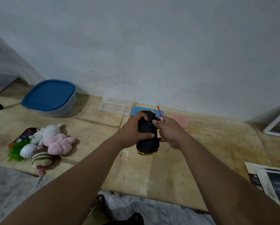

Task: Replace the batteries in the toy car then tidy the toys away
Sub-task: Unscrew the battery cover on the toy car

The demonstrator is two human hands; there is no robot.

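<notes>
Both hands gripping upturned toy car (147, 132) mid-frame: left hand (132, 130), right hand (170, 132) also pinching red screwdriver (159, 112); no legible writing.

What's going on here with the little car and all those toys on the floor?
A person holds a toy car upside down in both hands, its black underside facing up. The left hand grips it from the side. The right hand steadies the other side while also holding a red-handled screwdriver, its tip pointing away from the car. A pile of soft toys lies to the left on the wooden floor, near a blue-lidded container that is closed. An open clear case sits by the wall.
</notes>
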